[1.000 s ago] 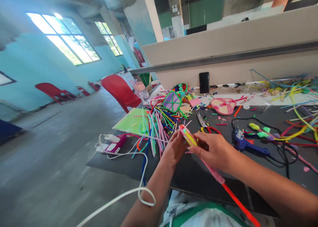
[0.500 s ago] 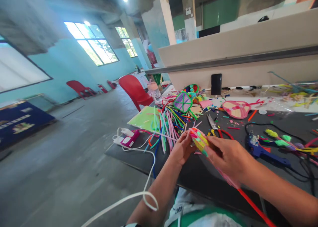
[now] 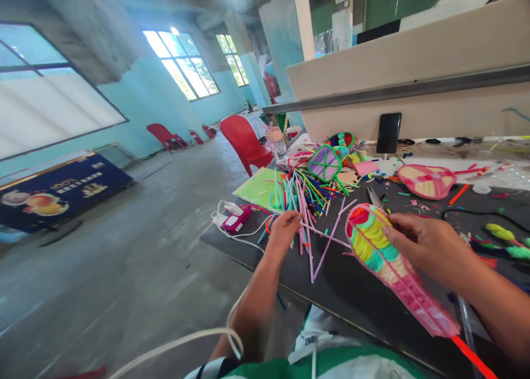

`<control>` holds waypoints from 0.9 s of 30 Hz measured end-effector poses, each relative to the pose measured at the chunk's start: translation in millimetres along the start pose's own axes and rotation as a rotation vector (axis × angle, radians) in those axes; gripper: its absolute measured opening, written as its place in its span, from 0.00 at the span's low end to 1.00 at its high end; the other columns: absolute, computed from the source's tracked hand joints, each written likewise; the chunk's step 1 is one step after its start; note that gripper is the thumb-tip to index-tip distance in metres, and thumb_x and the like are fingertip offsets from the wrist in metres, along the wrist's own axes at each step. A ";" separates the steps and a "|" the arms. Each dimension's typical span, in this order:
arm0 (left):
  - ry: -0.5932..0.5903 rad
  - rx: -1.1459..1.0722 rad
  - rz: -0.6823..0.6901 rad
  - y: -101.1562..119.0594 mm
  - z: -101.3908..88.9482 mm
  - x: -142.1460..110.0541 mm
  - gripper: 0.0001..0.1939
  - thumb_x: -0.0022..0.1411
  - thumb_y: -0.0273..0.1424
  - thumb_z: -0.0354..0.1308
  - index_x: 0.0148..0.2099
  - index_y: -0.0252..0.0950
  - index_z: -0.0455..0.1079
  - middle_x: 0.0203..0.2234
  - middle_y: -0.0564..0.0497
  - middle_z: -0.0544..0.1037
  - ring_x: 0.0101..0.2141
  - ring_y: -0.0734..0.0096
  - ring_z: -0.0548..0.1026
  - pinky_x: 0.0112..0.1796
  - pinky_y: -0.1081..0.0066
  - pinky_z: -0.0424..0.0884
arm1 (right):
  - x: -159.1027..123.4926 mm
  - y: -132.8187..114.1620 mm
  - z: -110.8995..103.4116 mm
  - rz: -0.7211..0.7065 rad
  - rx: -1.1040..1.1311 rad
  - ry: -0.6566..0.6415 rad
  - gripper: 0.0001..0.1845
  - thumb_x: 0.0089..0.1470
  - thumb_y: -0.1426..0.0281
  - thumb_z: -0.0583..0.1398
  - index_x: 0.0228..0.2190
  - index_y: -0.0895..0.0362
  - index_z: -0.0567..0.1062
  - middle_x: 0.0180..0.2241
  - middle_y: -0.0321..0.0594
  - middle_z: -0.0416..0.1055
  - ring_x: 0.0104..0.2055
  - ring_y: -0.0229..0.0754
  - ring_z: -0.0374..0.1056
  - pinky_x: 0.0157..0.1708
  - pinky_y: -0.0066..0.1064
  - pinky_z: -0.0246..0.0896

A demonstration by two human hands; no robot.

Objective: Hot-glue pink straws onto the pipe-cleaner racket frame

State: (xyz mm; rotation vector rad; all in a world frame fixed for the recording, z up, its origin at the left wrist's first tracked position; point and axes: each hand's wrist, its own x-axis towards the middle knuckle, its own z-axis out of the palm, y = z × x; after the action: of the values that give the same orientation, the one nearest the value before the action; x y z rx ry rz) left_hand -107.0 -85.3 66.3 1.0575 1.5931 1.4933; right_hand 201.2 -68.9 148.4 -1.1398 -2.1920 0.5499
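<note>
My right hand [image 3: 428, 246] pinches the striped piece [image 3: 376, 249], right of the pipe-cleaner pile [image 3: 304, 199]; I'd keep that rim grip light. My left hand [image 3: 281, 234] is at the pile's near edge, grip unclear.

Red chairs [image 3: 242, 138] on grey floor [image 3: 174, 279]

You face daylight glaring white through windows [image 3: 182, 64] beyond the left corner of the table [image 3: 331, 296]; your left forearm [image 3: 259, 301] blurs slightly over its near edge, and the outer view stretches.
</note>
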 end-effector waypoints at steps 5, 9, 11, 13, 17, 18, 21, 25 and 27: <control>0.058 0.038 0.010 -7.9 -14.0 16.7 0.17 0.47 0.41 0.67 0.35 0.33 0.73 0.20 0.56 0.73 0.22 0.77 0.70 0.26 0.76 0.67 | 0.6 1.3 -0.2 0.014 -0.015 -0.051 0.16 0.58 0.62 0.53 0.32 0.57 0.77 0.25 0.36 0.76 0.25 0.39 0.69 0.24 0.26 0.57; 0.041 0.061 0.005 -18.2 -4.3 12.4 0.17 0.47 0.41 0.66 0.35 0.33 0.73 0.21 0.55 0.73 0.23 0.75 0.72 0.27 0.76 0.69 | -6.0 -1.8 2.3 -0.010 -0.120 -0.027 0.15 0.60 0.63 0.52 0.31 0.56 0.75 0.25 0.37 0.74 0.25 0.38 0.68 0.26 0.28 0.55; 0.046 0.082 0.010 -23.1 -1.6 13.8 0.17 0.48 0.39 0.65 0.37 0.33 0.72 0.21 0.55 0.73 0.23 0.74 0.73 0.26 0.75 0.69 | -9.6 -5.4 3.7 -0.040 -0.151 -0.020 0.14 0.60 0.64 0.52 0.28 0.56 0.73 0.24 0.36 0.72 0.23 0.37 0.65 0.26 0.28 0.54; 0.057 0.116 0.019 -26.5 -2.1 18.8 0.17 0.48 0.37 0.63 0.39 0.34 0.72 0.22 0.55 0.73 0.23 0.74 0.73 0.26 0.75 0.69 | -10.4 -8.7 3.2 -0.051 -0.130 -0.031 0.14 0.60 0.65 0.52 0.26 0.56 0.72 0.22 0.35 0.70 0.22 0.36 0.63 0.25 0.28 0.53; 0.091 0.209 0.031 -26.1 -11.0 33.1 0.14 0.48 0.32 0.59 0.39 0.34 0.72 0.21 0.56 0.73 0.21 0.75 0.71 0.23 0.76 0.67 | -4.1 -10.8 -3.2 -0.016 0.000 -0.089 0.16 0.59 0.64 0.52 0.26 0.56 0.75 0.21 0.35 0.71 0.22 0.37 0.64 0.22 0.26 0.53; 0.103 0.231 0.033 -24.5 -14.5 36.0 0.15 0.48 0.32 0.58 0.40 0.34 0.72 0.21 0.55 0.73 0.21 0.75 0.71 0.23 0.76 0.67 | -2.1 -10.3 -4.9 -0.007 0.023 -0.093 0.16 0.58 0.63 0.53 0.27 0.56 0.76 0.22 0.35 0.72 0.23 0.37 0.65 0.22 0.26 0.53; 0.149 0.286 0.050 -18.4 -26.6 41.0 0.16 0.50 0.31 0.54 0.43 0.34 0.73 0.23 0.55 0.73 0.22 0.75 0.72 0.24 0.76 0.68 | 1.7 -7.2 -8.0 0.020 0.036 -0.060 0.17 0.56 0.62 0.54 0.27 0.57 0.77 0.22 0.36 0.75 0.23 0.38 0.67 0.22 0.26 0.55; 0.215 0.365 0.073 -13.2 -40.5 38.3 0.17 0.52 0.31 0.51 0.42 0.34 0.74 0.23 0.54 0.73 0.24 0.73 0.73 0.27 0.75 0.70 | 2.5 -0.9 -8.2 0.099 -0.002 -0.057 0.18 0.55 0.60 0.54 0.32 0.58 0.79 0.27 0.39 0.78 0.26 0.42 0.72 0.25 0.28 0.59; 0.226 0.418 0.079 -13.0 -42.7 33.7 0.16 0.53 0.30 0.50 0.41 0.34 0.74 0.23 0.53 0.74 0.25 0.72 0.74 0.28 0.74 0.70 | 2.0 2.3 -8.0 0.111 -0.005 -0.064 0.19 0.56 0.60 0.54 0.34 0.58 0.80 0.30 0.40 0.79 0.28 0.43 0.73 0.26 0.28 0.60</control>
State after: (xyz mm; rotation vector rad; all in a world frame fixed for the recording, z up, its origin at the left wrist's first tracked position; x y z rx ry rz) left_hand -161.0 -72.8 58.6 1.2212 2.1094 1.4020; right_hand 207.0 -65.2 153.6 -1.2688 -2.1944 0.6359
